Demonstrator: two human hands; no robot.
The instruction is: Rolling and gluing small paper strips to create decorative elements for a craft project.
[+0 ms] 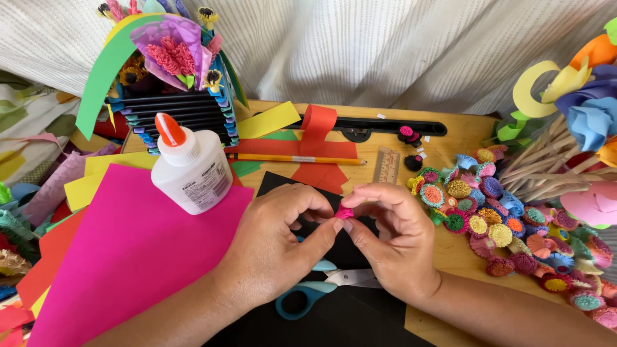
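My left hand (pixel 276 244) and my right hand (pixel 392 238) meet over a black paper sheet (pixel 283 183) in the middle of the table. Together their fingertips pinch a small pink rolled paper flower (pixel 344 213). Blue-handled scissors (pixel 315 289) lie on the black sheet just below my hands. A white glue bottle (pixel 191 168) with an orange cap stands to the left, on a large pink paper sheet (pixel 128 257).
Several small colourful paper flowers (pixel 508 225) are heaped at the right. A pencil (pixel 295 158), a small ruler (pixel 387 165), red paper (pixel 318 138) and a black paper trimmer (pixel 385 126) lie behind. A paper basket of flowers (pixel 173 77) stands back left. Wooden sticks (pixel 546 160) are far right.
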